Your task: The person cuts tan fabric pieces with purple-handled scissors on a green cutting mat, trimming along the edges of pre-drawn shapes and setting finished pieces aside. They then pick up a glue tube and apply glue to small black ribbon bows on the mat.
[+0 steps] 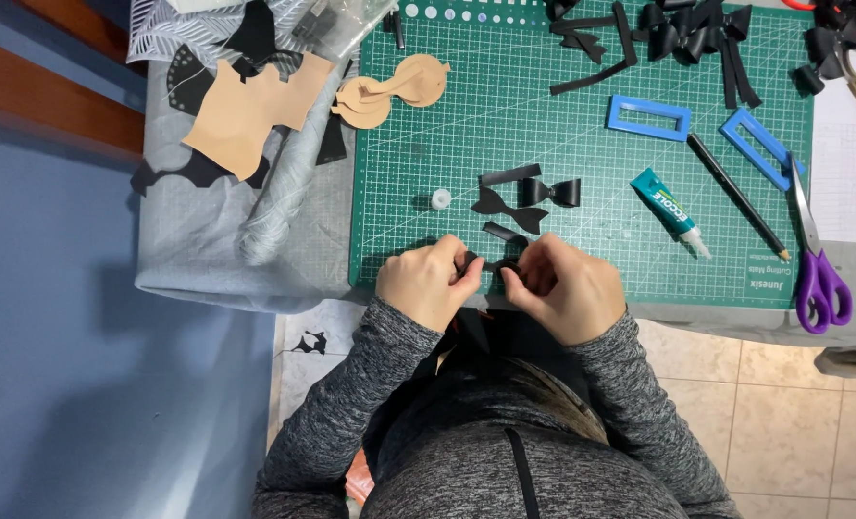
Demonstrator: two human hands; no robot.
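Head view, looking down: left hand (426, 281) and right hand (560, 284) close together at the near edge of the green cutting mat (543, 135), fingers curled tight, pinching a small black bow piece (490, 265) between them. Just beyond the hands, a short black strip (503, 232), a flat black bow shape (508, 209), a finished black bow (549, 191) and another strip (509, 175). Just beyond the left hand, a small white cap (441, 199). Beyond and to the right of the right hand, a teal glue tube (672, 210), a black pencil (735, 194), two blue rectangular templates (648, 116) and purple-handled scissors (817, 259). Well beyond the left hand, tan cut-outs (389, 91) and a larger tan piece (250, 111) on grey cloth (197, 240). More black bows (692, 29) at the far side of the mat. Grey sleeves (351, 404) near the bottom.
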